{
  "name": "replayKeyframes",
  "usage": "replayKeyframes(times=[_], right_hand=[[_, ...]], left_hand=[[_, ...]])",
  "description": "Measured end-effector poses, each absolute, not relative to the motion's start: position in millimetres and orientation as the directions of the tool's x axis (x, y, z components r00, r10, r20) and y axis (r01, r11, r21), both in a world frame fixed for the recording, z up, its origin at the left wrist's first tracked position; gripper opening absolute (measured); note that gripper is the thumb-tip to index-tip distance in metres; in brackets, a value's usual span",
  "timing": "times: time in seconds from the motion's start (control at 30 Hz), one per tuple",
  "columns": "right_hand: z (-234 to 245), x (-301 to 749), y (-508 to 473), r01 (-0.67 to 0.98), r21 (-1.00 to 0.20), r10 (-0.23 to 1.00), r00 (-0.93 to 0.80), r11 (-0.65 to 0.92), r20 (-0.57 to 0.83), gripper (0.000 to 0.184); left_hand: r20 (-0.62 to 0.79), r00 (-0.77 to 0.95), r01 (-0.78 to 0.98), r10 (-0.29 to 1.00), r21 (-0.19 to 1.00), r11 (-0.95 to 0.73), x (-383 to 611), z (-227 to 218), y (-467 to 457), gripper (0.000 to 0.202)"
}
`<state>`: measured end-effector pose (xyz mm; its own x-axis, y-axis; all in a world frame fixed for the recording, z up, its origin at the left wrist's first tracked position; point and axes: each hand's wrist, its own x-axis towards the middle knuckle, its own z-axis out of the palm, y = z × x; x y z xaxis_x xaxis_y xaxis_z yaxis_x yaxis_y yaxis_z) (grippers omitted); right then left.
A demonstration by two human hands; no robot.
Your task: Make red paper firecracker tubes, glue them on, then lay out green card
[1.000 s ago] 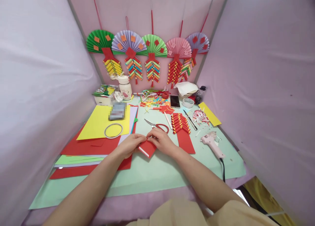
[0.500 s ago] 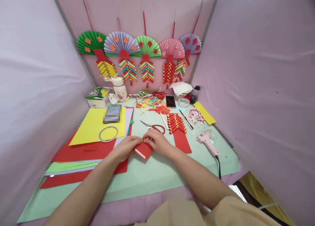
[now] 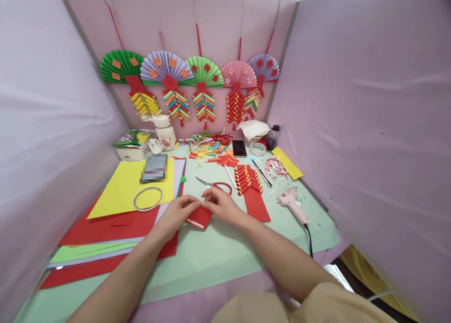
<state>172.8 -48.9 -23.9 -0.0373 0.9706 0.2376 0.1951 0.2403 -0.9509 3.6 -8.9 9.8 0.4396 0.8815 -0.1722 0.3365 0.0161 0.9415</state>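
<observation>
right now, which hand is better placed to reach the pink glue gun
Likely the right hand: the pale pink, pistol-shaped glue gun lies to its right, farther from the left hand.

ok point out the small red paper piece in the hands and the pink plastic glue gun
Small red paper piece (image 3: 200,216): head view, red face
Pink plastic glue gun (image 3: 296,210): head view, upper handle

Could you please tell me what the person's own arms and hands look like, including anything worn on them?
Both forearms are bare, and neither the left hand nor the right hand wears a glove; no watch or bracelet shows. Plain beige clothing appears by the right elbow. Nail details are too small to tell.
</observation>
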Motion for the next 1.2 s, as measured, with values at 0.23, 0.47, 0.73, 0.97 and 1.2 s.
replayKeyframes(times=[0.23, 0.47, 0.73, 0.97, 1.2], right_hand=[[-23, 172, -50, 0.19, -0.954, 0.973, -0.045, 0.231, 0.226, 0.014], [-24, 173, -49, 0.162, -0.961, 0.974, -0.055, 0.224, 0.218, 0.015], [-28, 174, -46, 0.174, -0.951, 0.967, -0.042, 0.255, 0.252, 0.016], [-24, 173, -47, 0.172, -0.953, 0.969, -0.03, 0.248, 0.246, 0.016], [-20, 174, -49, 0.195, -0.949, 0.968, -0.025, 0.25, 0.25, 0.016]], left_hand=[[-0.226, 0.446, 0.313, 0.866, 0.946, 0.086, 1, -2, -2, 0.032], [-0.199, 0.446, 0.367, 0.873, 0.93, 0.024, -1, -5, 0, 0.035], [-0.154, 0.447, 0.339, 0.881, 0.941, -0.007, 2, 3, -3, 0.037], [-0.152, 0.427, 0.351, 0.891, 0.936, -0.009, 1, 0, -1, 0.037], [-0.142, 0.403, 0.369, 0.904, 0.929, -0.019, 0, -2, 2, 0.038]])
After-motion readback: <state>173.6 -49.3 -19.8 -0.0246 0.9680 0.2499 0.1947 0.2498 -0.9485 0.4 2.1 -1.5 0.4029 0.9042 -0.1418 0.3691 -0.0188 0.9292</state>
